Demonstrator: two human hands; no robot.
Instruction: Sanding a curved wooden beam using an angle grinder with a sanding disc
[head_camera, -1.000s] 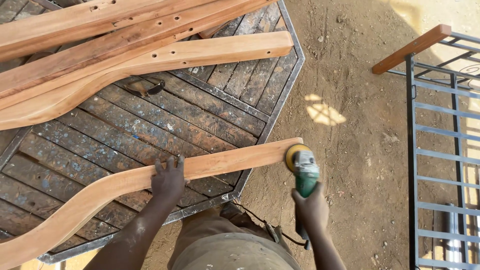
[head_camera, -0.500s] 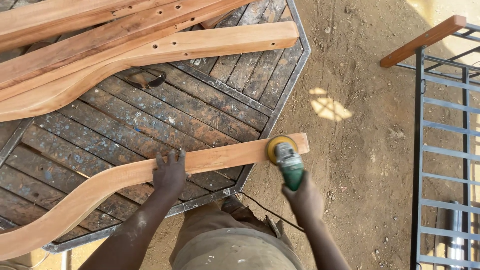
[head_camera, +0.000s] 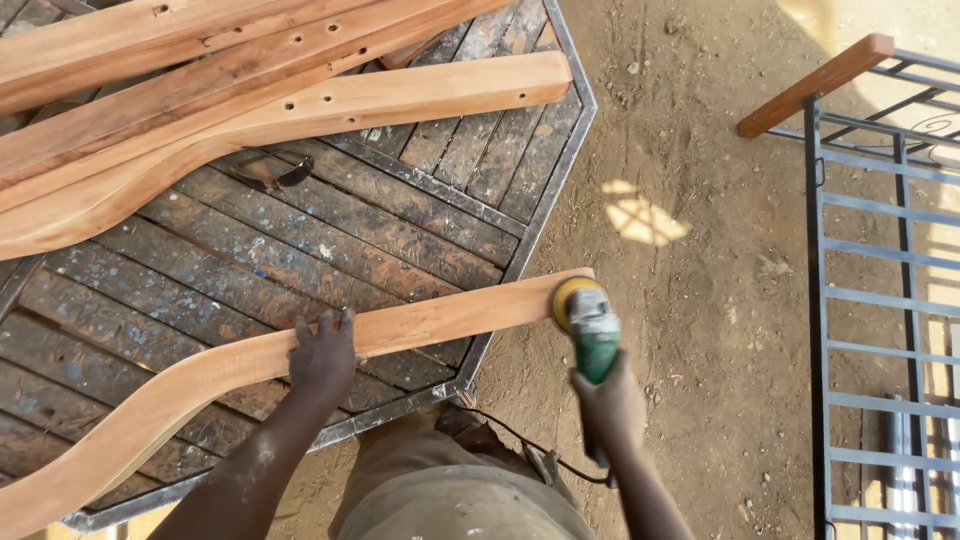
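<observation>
**woodnut_88:** Over the edge of that slatted octagonal table (head_camera: 300, 250), the curved wooden piece (head_camera: 250, 365) sticks out past the metal rim, probably so the disc can reach the end grain without chewing into the tabletop. Left hand (head_camera: 322, 360) is spread flat on top of it, fingers splayed and pressing down, not wrapped around anything. Looks like it's acting as the clamp.

**sawdust_sam:** Yeah, and the right hand (head_camera: 610, 405) is closed tight around the body of the green angle grinder (head_camera: 592, 325), with the yellow sanding disc right against the free end of the piece. Hands are well apart, one pinning, one working. Cord (head_camera: 520, 445) trails back by the person's legs, out of the disc's way.

**woodnut_88:** More shaped lengths with drilled holes (head_camera: 300, 100) are stacked at the far side of the table, away from the work. Some dark tool (head_camera: 275, 178) lies on the slats near them, can't tell what. Metal railing frame (head_camera: 880, 300) stands off on the dirt.
</observation>
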